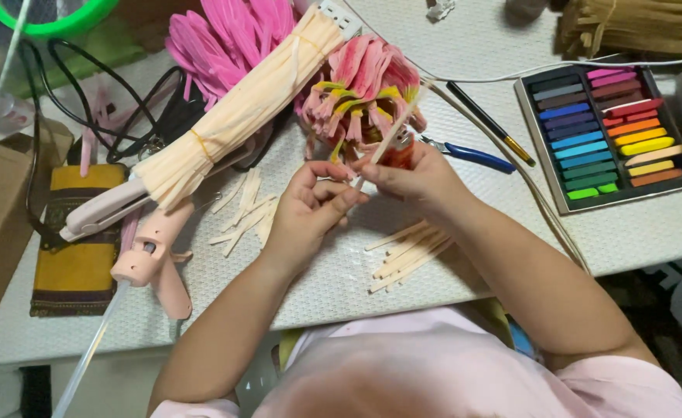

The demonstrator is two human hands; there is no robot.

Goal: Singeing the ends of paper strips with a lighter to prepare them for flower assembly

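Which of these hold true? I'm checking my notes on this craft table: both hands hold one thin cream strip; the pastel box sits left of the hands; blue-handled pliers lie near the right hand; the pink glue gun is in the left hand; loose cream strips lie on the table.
1. Both the left hand and right hand hold one thin cream strip. True.
2. The pastel box sits left of the hands. False: it lies to their right.
3. Blue-handled pliers lie near the right hand. True.
4. The left hand holds the pink glue gun. False: it lies on the table.
5. Loose cream strips lie on the table. True.
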